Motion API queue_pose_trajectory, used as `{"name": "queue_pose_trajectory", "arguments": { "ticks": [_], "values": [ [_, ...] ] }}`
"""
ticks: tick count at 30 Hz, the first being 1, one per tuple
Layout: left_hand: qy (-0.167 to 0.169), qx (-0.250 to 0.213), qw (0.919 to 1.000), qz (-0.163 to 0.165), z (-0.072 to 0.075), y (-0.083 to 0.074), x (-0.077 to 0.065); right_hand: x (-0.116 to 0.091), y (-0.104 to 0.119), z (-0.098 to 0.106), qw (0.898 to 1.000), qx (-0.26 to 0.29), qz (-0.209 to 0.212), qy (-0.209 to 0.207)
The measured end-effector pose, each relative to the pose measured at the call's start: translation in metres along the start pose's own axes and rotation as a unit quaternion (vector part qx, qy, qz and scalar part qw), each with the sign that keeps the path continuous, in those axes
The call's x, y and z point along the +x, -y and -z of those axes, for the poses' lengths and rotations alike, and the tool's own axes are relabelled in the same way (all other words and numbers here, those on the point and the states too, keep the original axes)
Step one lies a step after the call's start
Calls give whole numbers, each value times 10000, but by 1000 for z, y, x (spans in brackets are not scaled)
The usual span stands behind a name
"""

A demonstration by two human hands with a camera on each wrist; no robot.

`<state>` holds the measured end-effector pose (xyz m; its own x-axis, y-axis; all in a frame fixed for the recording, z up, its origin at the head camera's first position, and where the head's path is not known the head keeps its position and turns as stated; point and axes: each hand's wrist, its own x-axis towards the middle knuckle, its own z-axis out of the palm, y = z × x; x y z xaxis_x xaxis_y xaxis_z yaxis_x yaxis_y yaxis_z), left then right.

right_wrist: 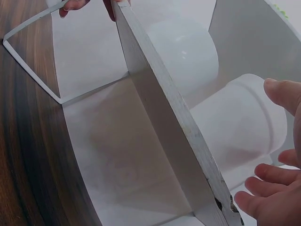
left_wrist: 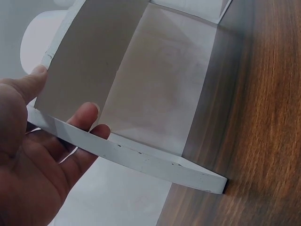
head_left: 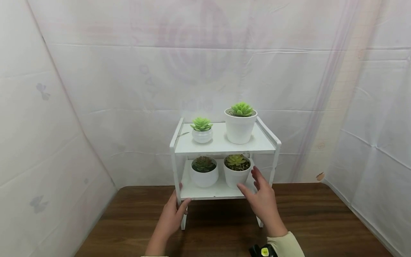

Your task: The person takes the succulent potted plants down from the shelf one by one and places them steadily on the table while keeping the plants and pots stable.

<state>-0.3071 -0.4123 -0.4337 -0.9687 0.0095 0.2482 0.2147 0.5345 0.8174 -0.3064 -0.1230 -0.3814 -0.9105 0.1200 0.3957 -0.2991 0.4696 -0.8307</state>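
Observation:
A white two-tier shelf [head_left: 218,147] stands on a wooden table. My left hand [head_left: 171,215] grips its left leg at the lower board, thumb at the front edge and fingers curled round the leg [left_wrist: 155,162] in the left wrist view. My right hand [head_left: 262,201], thumb and fingers spread, is at the right side of the lower tier, beside a white tapered pot [head_left: 236,177] with a yellow-green succulent. In the right wrist view, the thumb [right_wrist: 284,96] lies close to the pot's rim. A rounded white pot [head_left: 204,178] with a dark succulent sits left of it.
On the top tier stand a small white pot [head_left: 202,136] with a light green succulent and a larger white pot [head_left: 240,130] with another. Brown wooden table [head_left: 308,221] surrounds the shelf's legs. Pale sheeting [head_left: 128,89] hangs behind and at both sides.

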Motion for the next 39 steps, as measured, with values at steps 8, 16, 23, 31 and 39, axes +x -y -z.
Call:
{"name": "queue_pose_trajectory", "arguments": {
  "ticks": [8, 16, 23, 31, 39],
  "values": [
    [75, -16, 10000, 61, 0, 0, 0, 7, 0, -3, 10000, -29, 15, -17],
    [63, -48, 10000, -10, 2, -1, 1, 16, 2, -6, 9997, 43, -215, 83],
    [67, -35, 10000, -36, 2, 0, 0, 21, 0, -9, 9997, -40, -206, 114],
    [107, -34, 9999, 23, 2, -1, 0, 26, -3, -11, 9993, -83, -322, 168],
    [72, 57, 9999, -96, 2, 0, 0, 29, 0, -13, 9990, -25, -339, 296]
  ]
}}
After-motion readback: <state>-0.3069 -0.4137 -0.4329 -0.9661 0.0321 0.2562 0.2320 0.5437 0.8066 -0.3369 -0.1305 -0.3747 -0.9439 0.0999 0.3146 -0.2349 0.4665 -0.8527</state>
